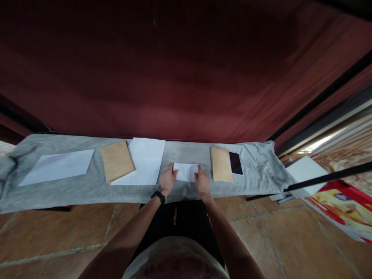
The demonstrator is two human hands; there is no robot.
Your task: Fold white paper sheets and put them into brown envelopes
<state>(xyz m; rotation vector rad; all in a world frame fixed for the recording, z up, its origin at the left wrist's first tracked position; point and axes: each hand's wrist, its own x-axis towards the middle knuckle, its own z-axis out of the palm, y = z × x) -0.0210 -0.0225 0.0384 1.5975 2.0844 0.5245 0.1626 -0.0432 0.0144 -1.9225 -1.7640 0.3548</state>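
Note:
A small folded sheet of white paper point(186, 172) is held level over the grey cloth at the middle of the table. My left hand point(167, 179), with a black watch on its wrist, grips the paper's left edge between thumb and fingers. On the right edge, my right hand point(202, 180) pinches it the same way. Just to the right lies a tan envelope point(222, 164), apparently with another beneath it. Left of my hands, larger white sheets point(149, 161) lie on the cloth, partly covered by another tan envelope point(116, 161).
A dark phone point(235, 163) lies beside the right envelope. Far left rests another white sheet point(61, 166). The long narrow table wears a grey cloth point(258, 170), with a dark red panel point(186, 89) behind it. A red and yellow box point(345, 209) stands at the lower right.

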